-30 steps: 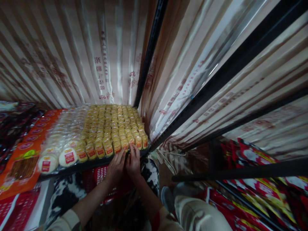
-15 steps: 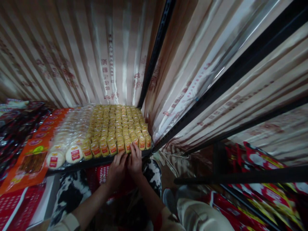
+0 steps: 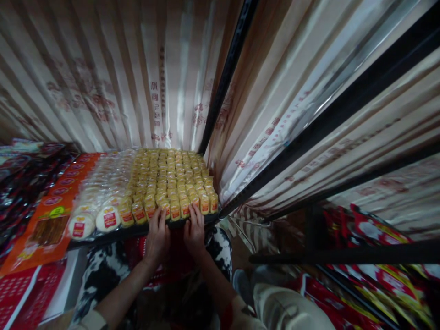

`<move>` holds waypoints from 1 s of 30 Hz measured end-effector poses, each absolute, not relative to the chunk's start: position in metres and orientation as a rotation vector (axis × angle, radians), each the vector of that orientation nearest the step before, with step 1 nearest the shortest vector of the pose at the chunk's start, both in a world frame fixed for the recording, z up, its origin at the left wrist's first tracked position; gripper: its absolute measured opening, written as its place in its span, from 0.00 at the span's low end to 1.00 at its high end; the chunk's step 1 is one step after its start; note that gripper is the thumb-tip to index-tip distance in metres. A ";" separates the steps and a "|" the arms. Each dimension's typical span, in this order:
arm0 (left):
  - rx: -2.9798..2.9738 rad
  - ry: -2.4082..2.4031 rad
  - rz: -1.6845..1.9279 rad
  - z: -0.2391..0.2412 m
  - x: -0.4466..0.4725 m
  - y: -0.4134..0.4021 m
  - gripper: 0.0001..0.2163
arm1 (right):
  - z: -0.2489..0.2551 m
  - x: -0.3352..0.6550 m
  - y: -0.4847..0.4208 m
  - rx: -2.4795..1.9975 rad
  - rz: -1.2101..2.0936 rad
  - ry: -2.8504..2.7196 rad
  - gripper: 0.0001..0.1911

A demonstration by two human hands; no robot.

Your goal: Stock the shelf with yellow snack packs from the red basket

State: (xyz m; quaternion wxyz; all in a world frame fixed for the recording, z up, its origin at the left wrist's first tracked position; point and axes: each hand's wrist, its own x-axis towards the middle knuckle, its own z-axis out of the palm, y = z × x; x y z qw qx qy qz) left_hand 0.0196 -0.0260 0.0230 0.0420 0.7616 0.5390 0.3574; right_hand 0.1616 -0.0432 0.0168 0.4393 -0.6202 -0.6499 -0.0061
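Rows of small yellow wrapped snack packs with red labels stand upright in a black tray. My left hand reaches up to the front row, its fingers stretched out against the packs left of the middle. To its right, my right hand has its fingers extended onto the front packs near the tray's right end. Both hands' fingertips touch the packs, and neither wraps round one. Left of the yellow packs are columns of round white wrapped cakes with red labels.
Orange snack bags and dark shiny packets lie at the left. Behind the tray hangs a pleated printed curtain, with black metal posts in front. Red-and-white bags fill a lower rack at the right.
My left hand has moved left along the front row, away from my right hand. My right hand stays at nearly the same packs.
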 end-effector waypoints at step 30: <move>2.616 1.424 0.921 0.018 0.037 -0.034 0.23 | 0.007 0.198 -0.050 -1.691 -0.124 -1.526 0.32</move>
